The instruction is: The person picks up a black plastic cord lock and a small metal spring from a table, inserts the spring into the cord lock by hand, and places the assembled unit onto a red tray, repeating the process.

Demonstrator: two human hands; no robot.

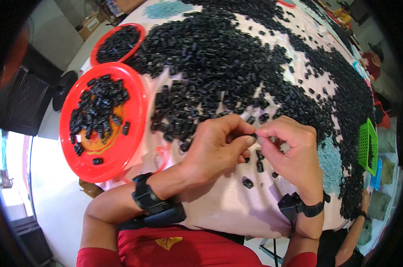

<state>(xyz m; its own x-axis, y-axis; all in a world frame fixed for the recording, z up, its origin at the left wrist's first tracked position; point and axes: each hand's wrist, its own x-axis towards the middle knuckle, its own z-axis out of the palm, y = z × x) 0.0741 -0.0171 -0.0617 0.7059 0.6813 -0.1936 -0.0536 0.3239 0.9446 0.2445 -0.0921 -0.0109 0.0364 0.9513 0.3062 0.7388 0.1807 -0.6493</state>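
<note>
My left hand (214,144) and my right hand (292,144) meet fingertip to fingertip above the near part of the table. Between them is a small black plastic piece (254,135), mostly covered by the pinching fingers. Both hands are closed on it. Several loose black pieces (247,182) lie on the pale pink cloth (237,213) just below the hands. Beyond the hands spreads a large heap of similar black pieces (210,58). On the left, a red plate (70,153) holds a pile of black pieces.
A second red dish (142,33) of thinner black parts stands behind the plate. Pale blue-green small parts (329,164) lie at the right, with another patch (163,9) at the far left. A green basket (367,147) sits at the right edge. Another person's arm (355,231) shows lower right.
</note>
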